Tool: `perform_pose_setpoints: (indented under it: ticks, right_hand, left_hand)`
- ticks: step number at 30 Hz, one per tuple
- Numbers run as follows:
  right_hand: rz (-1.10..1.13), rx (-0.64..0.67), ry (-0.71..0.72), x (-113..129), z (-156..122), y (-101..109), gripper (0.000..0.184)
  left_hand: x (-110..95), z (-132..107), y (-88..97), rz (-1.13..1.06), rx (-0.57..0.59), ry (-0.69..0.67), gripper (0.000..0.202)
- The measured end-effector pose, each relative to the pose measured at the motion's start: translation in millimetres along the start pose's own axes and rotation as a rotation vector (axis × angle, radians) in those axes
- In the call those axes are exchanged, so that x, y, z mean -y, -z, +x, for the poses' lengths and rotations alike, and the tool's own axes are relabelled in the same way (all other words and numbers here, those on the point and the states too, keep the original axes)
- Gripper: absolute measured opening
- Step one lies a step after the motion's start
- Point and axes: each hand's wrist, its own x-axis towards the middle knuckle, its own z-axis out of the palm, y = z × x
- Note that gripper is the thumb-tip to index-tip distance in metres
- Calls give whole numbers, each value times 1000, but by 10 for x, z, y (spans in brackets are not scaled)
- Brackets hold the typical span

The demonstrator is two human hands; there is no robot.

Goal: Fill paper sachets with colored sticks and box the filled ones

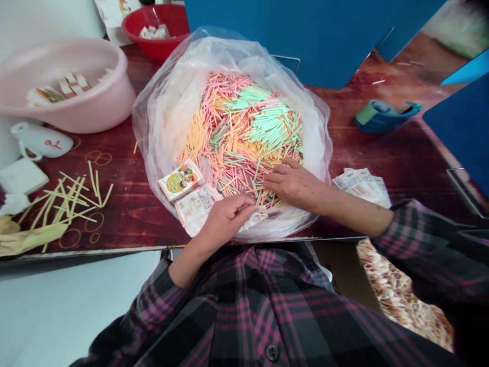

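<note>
A wide clear plastic bag (164,122) stands open in front of me, full of short thin sticks (233,137) in pink, orange and mint green. My left hand (227,216) is at the bag's near edge, thumb and fingers pinched on a small printed packet (256,216), partly hidden by the fingers. Deeper in the bag, my right hand (292,184) reaches in from the right, its fingers curled down among the sticks; the fingertips are hidden. Left of my left hand lie a printed card box (180,179) and a flat printed packet (195,205).
On the left are a pink basin (99,104) with small boxes, a white mug (48,140), loose yellowish sticks (72,199) and rubber bands (71,238). Behind stands a red basin (173,25). At right lie printed packets (364,186) and a blue tape dispenser (376,122).
</note>
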Motion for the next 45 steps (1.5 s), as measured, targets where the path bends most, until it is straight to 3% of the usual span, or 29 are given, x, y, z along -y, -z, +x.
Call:
perform_pose_setpoints:
  ticks: [7,14,17,20,23,25,27,31,33,35,40,45]
  right_hand:
    - [-3,-39,-132,94,94,-150,26]
    - [164,64,-303,14,202,-79,21]
    - [238,64,-381,48,245,-52,24]
    - [337,19,-365,146,263,-71,22]
    - [460,-34,-348,235,257,-138,21]
    - [544,-94,-352,258,253,-176,23]
    - [657,-180,-383,255,258,-179,22]
    - [1077,-378,-663,246,321,-96,33]
    - [1338,-453,-774,275,368,-71,38]
    - [1495,-480,-795,323,404,-86,40]
    - [1508,-488,-769,401,401,-166,37]
    - [1152,-398,-733,372,376,38,38]
  left_hand:
    - [12,25,196,-156,-174,-3,15]
    - [50,-33,193,-370,-291,157,21]
    - [78,37,168,-268,-312,6,18]
    - [110,162,133,-79,-276,-181,13]
    - [144,254,81,6,-200,-241,12]
    - [163,267,56,-10,-176,-218,13]
    - [181,249,54,-64,-228,-171,12]
    - [210,200,92,-290,-468,9,10]
    - [213,196,104,-472,-514,131,11]
    - [205,203,103,-622,-518,213,13]
    - [180,221,92,-688,-511,232,19]
    - [192,229,118,-709,-506,162,17]
